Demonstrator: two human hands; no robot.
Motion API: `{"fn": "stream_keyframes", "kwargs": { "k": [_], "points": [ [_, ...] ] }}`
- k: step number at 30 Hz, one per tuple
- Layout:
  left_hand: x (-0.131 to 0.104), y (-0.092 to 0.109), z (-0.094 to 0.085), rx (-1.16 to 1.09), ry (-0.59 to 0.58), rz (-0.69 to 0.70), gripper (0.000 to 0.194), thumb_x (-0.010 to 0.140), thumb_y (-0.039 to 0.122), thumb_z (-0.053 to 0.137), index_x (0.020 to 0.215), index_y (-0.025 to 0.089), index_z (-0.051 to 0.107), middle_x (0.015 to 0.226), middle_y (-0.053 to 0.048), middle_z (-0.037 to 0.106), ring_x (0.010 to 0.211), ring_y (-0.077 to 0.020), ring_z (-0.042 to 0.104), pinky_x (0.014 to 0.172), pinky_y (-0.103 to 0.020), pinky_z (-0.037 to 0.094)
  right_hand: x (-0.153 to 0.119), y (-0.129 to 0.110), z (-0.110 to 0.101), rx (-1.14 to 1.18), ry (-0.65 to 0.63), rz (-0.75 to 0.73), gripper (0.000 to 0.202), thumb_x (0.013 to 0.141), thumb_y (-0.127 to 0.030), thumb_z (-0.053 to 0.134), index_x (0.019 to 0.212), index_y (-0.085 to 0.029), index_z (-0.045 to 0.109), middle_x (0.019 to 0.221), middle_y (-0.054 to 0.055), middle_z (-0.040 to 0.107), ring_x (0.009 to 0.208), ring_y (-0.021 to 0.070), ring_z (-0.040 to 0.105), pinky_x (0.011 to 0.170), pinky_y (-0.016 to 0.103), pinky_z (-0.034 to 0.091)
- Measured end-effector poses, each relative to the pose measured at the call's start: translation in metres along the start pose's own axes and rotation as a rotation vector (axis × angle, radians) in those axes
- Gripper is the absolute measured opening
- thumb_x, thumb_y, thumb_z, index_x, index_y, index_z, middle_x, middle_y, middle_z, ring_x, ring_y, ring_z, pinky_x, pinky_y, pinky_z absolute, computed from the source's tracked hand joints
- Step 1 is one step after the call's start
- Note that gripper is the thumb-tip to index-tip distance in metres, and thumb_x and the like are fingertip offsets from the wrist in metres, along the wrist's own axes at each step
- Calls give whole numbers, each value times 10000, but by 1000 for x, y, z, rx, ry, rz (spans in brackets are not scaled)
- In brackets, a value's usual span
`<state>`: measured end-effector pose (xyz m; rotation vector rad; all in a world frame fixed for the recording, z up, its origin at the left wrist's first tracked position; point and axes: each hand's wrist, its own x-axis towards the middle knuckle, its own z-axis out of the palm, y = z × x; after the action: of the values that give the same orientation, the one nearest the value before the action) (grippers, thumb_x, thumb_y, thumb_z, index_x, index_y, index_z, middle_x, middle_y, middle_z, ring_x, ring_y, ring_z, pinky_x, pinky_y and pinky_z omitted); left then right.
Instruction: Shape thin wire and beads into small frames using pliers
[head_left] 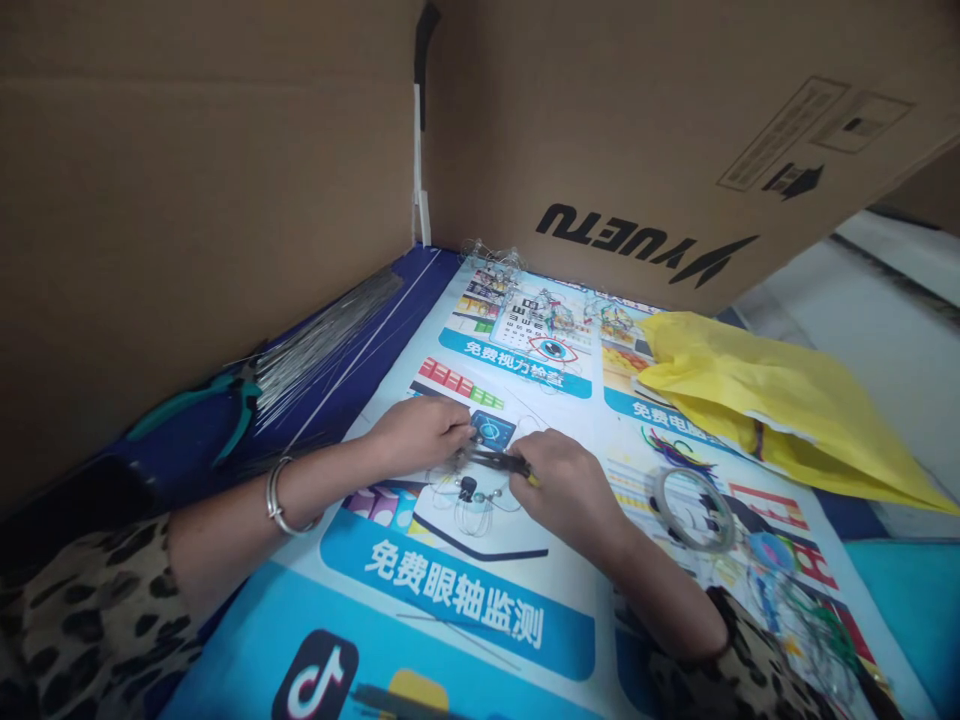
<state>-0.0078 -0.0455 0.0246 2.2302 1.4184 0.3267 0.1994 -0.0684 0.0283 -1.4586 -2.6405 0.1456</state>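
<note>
My left hand (429,434) is closed in a pinch, with a thin wire piece (459,458) at its fingertips, partly blurred. My right hand (574,490) wraps round small pliers (496,460). Their dark jaws point left and meet the wire at my left fingertips; a bit of yellow handle shows under the right fingers. Just below the jaws are looped wires (474,515) with small beads and a black piece (468,487); whether these join the wire in my left hand I cannot tell.
A printed poster (450,640) covers the table. Straight wires (322,345) and teal-handled pliers (244,410) lie left. Tangled wire (555,312) sits at the back. On the right are a tape roll (694,510), a yellow bag (787,390) and coloured wire scraps (817,620). Cardboard walls (600,120) stand behind.
</note>
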Motion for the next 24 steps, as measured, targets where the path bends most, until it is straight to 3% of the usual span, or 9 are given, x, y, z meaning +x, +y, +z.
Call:
{"fn": "stream_keyframes", "kwargs": {
  "k": [5, 10, 17, 24],
  "points": [
    [-2, 1, 1, 41, 5, 12, 268, 855, 295, 425, 654, 174, 554, 705, -6, 597, 667, -137, 526, 583, -235, 299, -1, 5, 2, -6, 7, 204, 145, 801, -255, 463, 821, -201, 595, 821, 30, 640, 794, 173, 548, 667, 256, 346],
    [-3, 2, 1, 73, 23, 6, 272, 849, 304, 430, 635, 173, 536, 664, -1, 567, 622, -131, 492, 555, -242, 266, 2, 11, -3, -83, -41, 257, 153, 794, -248, 463, 830, -200, 604, 828, 37, 647, 797, 178, 555, 641, 255, 331],
    [-3, 2, 0, 49, 15, -1, 281, 849, 341, 431, 640, 179, 524, 663, 0, 572, 603, -130, 482, 553, -241, 253, 10, 40, -17, 66, -23, 435, 208, 811, -359, 455, 834, -229, 616, 791, 4, 653, 704, 148, 559, 578, 239, 326],
    [-2, 0, 1, 28, 24, -6, 292, 852, 361, 443, 644, 179, 534, 664, 0, 578, 607, -132, 500, 553, -239, 267, 26, 42, -13, 57, -133, 445, 238, 781, -403, 499, 878, -237, 639, 814, 12, 669, 707, 157, 580, 556, 237, 326]
  ]
}}
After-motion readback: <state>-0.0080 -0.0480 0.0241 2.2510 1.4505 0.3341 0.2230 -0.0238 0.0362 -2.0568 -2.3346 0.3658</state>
